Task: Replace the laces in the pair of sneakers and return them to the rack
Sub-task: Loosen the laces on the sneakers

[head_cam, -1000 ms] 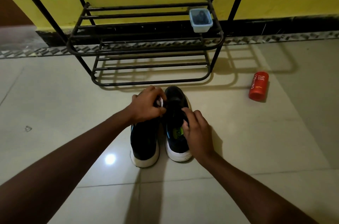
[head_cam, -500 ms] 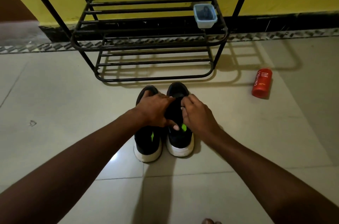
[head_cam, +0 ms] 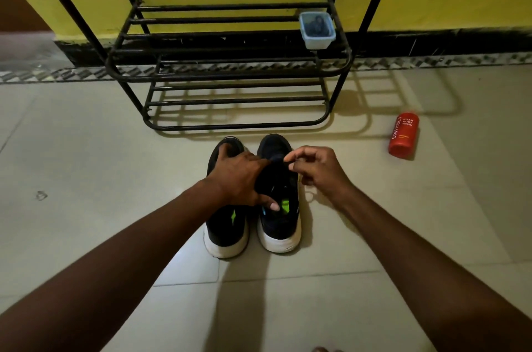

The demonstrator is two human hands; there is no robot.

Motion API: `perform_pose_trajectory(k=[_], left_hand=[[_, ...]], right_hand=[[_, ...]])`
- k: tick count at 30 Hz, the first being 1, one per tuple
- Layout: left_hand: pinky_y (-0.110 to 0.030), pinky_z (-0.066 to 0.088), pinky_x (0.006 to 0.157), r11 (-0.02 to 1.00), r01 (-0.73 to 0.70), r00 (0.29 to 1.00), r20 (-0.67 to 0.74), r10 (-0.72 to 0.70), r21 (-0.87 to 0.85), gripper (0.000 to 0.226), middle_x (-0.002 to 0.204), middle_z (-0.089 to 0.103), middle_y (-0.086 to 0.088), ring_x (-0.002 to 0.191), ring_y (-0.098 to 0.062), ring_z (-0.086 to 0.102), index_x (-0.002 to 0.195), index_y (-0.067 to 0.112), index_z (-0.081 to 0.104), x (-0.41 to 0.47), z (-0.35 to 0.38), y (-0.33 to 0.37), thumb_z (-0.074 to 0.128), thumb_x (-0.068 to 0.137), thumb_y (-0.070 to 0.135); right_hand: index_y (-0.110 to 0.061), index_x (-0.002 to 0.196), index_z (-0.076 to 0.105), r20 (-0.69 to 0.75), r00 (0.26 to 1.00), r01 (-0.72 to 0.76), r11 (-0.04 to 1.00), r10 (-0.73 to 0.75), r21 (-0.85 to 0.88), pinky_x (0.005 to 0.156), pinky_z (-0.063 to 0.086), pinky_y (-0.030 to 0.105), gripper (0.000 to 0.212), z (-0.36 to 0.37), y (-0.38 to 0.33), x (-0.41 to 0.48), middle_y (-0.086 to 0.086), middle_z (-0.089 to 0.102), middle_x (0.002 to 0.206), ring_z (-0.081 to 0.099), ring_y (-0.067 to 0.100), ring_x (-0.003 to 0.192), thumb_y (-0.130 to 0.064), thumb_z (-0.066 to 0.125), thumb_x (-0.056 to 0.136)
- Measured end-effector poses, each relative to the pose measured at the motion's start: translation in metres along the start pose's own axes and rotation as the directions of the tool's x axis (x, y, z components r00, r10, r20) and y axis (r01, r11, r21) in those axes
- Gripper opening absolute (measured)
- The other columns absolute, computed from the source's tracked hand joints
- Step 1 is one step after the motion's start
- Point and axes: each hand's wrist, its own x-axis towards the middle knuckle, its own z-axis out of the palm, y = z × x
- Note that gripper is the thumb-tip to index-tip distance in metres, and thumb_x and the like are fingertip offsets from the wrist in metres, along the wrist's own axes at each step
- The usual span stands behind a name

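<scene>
Two black sneakers with white soles stand side by side on the tile floor, toes toward the rack. My left hand lies across the left sneaker. Its thumb and forefinger reach over and hold the upper of the right sneaker at the opening. My right hand hovers just right of that sneaker's toe, fingertips pinched together on a thin lace end. A pale loop of lace lies on the floor beside the right sneaker, under my right wrist.
The black metal rack stands against the yellow wall, its lower shelves bare. A small clear plastic container holding dark contents sits on the right end of a middle shelf. A red body-wash bottle lies on the floor to the right.
My right hand has lifted off the right sneaker and moved right, pinching the lace. My left hand has spread across both sneakers. The view moved closer to the rack.
</scene>
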Motion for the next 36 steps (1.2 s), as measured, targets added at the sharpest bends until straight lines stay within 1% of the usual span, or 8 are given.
perform_pose_trajectory(k=[10, 14, 18, 21, 27, 29, 32, 36], left_hand=[[-0.063, 0.014, 0.115, 1.0, -0.011, 1.0, -0.023, 0.011, 0.006, 0.108, 0.15, 0.049, -0.001, 0.143, -0.023, 0.039, 0.151, 0.024, 0.035, 0.001, 0.005, 0.002, 0.05, 0.068, 0.093], [-0.064, 0.013, 0.117, 1.0, 0.012, 1.0, -0.011, -0.012, -0.008, 0.112, 0.158, 0.04, -0.001, 0.149, -0.023, 0.029, 0.156, 0.025, 0.025, -0.001, 0.007, 0.003, 0.05, 0.069, 0.092], [-0.068, 0.008, 0.117, 0.999, 0.028, 1.0, 0.008, -0.027, -0.038, 0.113, 0.162, 0.034, 0.0, 0.152, -0.023, 0.022, 0.158, 0.027, 0.02, -0.003, 0.009, 0.001, 0.051, 0.07, 0.091], [-0.069, 0.007, 0.117, 0.999, 0.021, 1.0, 0.003, -0.021, -0.025, 0.113, 0.161, 0.035, 0.001, 0.152, -0.023, 0.022, 0.158, 0.027, 0.021, -0.002, 0.009, 0.001, 0.05, 0.07, 0.092], [-0.069, 0.011, 0.115, 1.0, 0.02, 1.0, -0.01, -0.02, -0.013, 0.112, 0.16, 0.036, 0.004, 0.151, -0.023, 0.023, 0.157, 0.029, 0.022, 0.0, 0.012, 0.002, 0.05, 0.069, 0.092], [-0.069, 0.01, 0.116, 0.999, 0.029, 1.0, -0.01, -0.03, -0.028, 0.113, 0.161, 0.035, 0.003, 0.152, -0.023, 0.022, 0.157, 0.029, 0.023, 0.0, 0.012, 0.002, 0.051, 0.069, 0.092], [-0.067, 0.008, 0.116, 0.999, 0.031, 0.999, -0.011, -0.031, -0.04, 0.113, 0.161, 0.035, 0.002, 0.152, -0.024, 0.022, 0.157, 0.028, 0.023, 0.0, 0.013, 0.002, 0.051, 0.069, 0.092], [-0.068, 0.007, 0.116, 0.999, 0.029, 0.999, -0.025, -0.03, -0.043, 0.113, 0.161, 0.035, 0.002, 0.152, -0.024, 0.022, 0.157, 0.029, 0.023, 0.0, 0.017, 0.001, 0.05, 0.068, 0.093]], right_hand=[[-0.027, 0.113, 0.076, 0.273, 0.938, 0.333, 0.774, -0.213, -0.539, 0.081, 0.051, 0.018, 0.039, -0.019, 0.012, -0.005, -0.004, 0.061, 0.102, 0.061, 0.004, 0.087, -0.024, 0.088, 0.075], [-0.013, 0.09, 0.074, 0.267, 0.88, 0.475, 0.689, -0.394, -0.548, 0.08, 0.045, 0.02, 0.006, -0.002, 0.014, 0.0, 0.001, 0.061, 0.095, 0.06, 0.014, 0.089, -0.012, 0.074, 0.084], [-0.017, 0.079, 0.06, -0.175, 0.982, 0.06, 0.997, -0.069, -0.056, 0.051, 0.04, 0.021, 0.022, 0.004, 0.003, 0.007, 0.0, 0.058, 0.076, 0.05, 0.007, 0.06, -0.012, 0.058, 0.1], [-0.014, 0.084, 0.051, -0.129, 0.964, -0.195, 0.946, 0.234, 0.259, 0.043, 0.023, 0.021, 0.023, -0.003, 0.003, 0.005, 0.003, 0.043, 0.067, 0.03, 0.009, 0.049, -0.012, 0.047, 0.106], [-0.018, 0.077, 0.072, 0.124, 0.988, 0.131, 0.916, -0.09, -0.378, 0.06, 0.043, 0.021, 0.011, -0.016, 0.009, -0.002, -0.016, 0.057, 0.056, 0.051, 0.0, 0.056, -0.016, 0.079, 0.085], [-0.019, 0.075, 0.068, 0.023, 0.993, 0.115, 0.955, -0.113, -0.272, 0.056, 0.039, 0.02, 0.018, -0.014, 0.005, -0.001, -0.014, 0.059, 0.06, 0.048, 0.002, 0.058, -0.012, 0.071, 0.092], [-0.017, 0.079, 0.059, -0.24, 0.964, -0.035, 0.948, 0.116, 0.317, 0.051, 0.033, 0.023, 0.025, -0.01, -0.005, 0.0, 0.0, 0.065, 0.08, 0.044, 0.011, 0.063, -0.01, 0.054, 0.102], [-0.02, 0.082, 0.037, -0.113, 0.958, -0.176, 0.852, 0.263, 0.492, 0.041, 0.02, 0.014, 0.029, -0.006, -0.004, 0.001, 0.003, 0.037, 0.063, 0.026, 0.006, 0.039, -0.023, 0.038, 0.11]])
